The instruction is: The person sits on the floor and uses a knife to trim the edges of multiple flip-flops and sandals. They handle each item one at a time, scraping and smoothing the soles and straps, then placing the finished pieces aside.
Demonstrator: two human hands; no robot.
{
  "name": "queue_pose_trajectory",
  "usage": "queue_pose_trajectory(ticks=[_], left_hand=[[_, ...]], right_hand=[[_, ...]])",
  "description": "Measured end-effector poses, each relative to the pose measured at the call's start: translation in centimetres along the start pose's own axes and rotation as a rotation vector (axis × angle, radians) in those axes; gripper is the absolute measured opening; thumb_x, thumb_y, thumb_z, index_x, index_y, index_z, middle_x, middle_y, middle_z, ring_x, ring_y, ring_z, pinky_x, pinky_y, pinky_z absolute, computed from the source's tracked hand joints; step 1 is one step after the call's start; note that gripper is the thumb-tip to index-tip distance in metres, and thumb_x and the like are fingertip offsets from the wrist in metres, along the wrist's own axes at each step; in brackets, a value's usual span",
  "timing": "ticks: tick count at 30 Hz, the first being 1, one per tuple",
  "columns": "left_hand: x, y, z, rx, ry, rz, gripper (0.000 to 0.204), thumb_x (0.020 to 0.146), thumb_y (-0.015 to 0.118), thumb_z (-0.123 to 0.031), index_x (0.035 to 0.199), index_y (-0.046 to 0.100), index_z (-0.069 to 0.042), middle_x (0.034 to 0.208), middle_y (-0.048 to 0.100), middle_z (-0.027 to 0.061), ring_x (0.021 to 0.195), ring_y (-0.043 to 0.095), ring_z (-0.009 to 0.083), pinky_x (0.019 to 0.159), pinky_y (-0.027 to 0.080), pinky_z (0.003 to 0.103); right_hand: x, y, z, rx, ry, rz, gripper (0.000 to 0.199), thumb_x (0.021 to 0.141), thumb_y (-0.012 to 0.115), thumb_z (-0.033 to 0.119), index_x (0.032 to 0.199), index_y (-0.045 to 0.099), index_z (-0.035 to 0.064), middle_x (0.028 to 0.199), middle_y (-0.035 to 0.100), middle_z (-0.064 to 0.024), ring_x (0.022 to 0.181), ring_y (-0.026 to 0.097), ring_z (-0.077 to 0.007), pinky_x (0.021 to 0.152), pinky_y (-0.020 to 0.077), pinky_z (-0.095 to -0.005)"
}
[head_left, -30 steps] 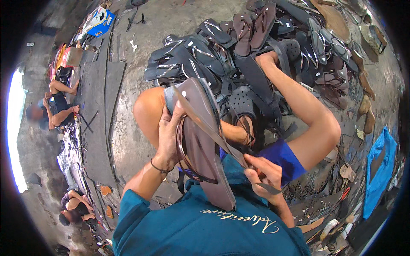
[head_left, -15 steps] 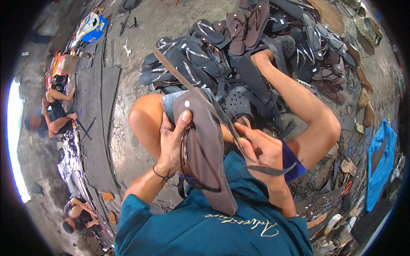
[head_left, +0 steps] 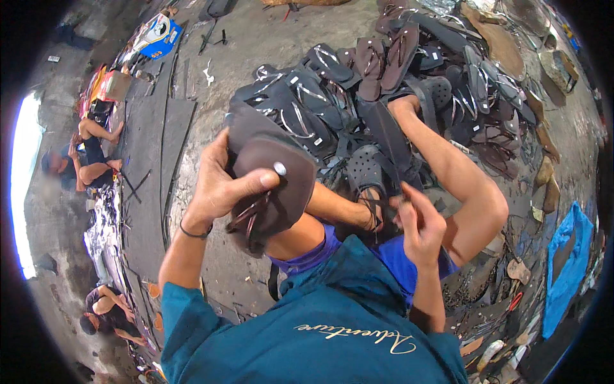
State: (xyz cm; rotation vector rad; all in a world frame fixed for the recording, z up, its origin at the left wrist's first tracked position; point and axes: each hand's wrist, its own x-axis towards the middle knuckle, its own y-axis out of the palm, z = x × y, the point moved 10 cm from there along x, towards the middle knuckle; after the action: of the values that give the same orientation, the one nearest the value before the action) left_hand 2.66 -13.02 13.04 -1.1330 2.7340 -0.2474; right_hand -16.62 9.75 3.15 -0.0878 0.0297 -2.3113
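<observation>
My left hand (head_left: pixel 217 185) grips a pair of brown flip-flops (head_left: pixel 272 173) stacked together, thumb pressed across the upper sole. They are held above my left knee, with their straps hanging out at the lower edge. My right hand (head_left: pixel 419 221) is apart from them, to the right, between my bent legs. Its fingers are pinched on a thin dark strap (head_left: pixel 382 203) near my foot. My right leg (head_left: pixel 460 173) bends up beside a heap of dark flip-flops (head_left: pixel 384 83).
The heap of black and brown flip-flops spreads across the concrete floor ahead and right. Long dark rubber sheets (head_left: pixel 153 147) lie to the left. Two other people (head_left: pixel 83 153) (head_left: pixel 109 307) sit at the far left. A blue cloth (head_left: pixel 569 262) lies right.
My left hand has swung the brown flip-flops from upright at my chest to the left and down. My right hand has come away from them and moved right with the strap.
</observation>
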Motion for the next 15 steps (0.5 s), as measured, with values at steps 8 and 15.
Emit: queue_pose_trajectory(ticks=[8,15], left_hand=[[-5.2,5.5,4.6,-0.114,-0.276,0.342,0.061,0.067,0.086,-0.012,0.117,0.056,0.002,0.105,0.065,0.0059,0.098,0.059,0.0120,0.090,0.046,0.029],[-8.2,10.6,5.0,-0.128,-0.261,0.545,0.051,0.068,0.085,-0.013,0.111,0.061,0.000,0.101,0.066,0.0046,0.098,0.059,0.0125,0.086,0.047,0.030]], right_hand=[[-8.6,-1.2,0.7,-0.180,0.070,0.422,0.028,0.078,0.072,0.011,0.102,0.068,-0.0012,0.077,0.066,-0.0112,0.053,0.054,-0.0137,0.050,0.0436,-0.0240],[-9.9,-3.0,2.0,-0.231,0.172,0.585,0.032,0.075,0.074,0.012,0.104,0.069,0.0007,0.071,0.064,-0.0116,0.054,0.057,-0.0175,0.051,0.0455,-0.0277]])
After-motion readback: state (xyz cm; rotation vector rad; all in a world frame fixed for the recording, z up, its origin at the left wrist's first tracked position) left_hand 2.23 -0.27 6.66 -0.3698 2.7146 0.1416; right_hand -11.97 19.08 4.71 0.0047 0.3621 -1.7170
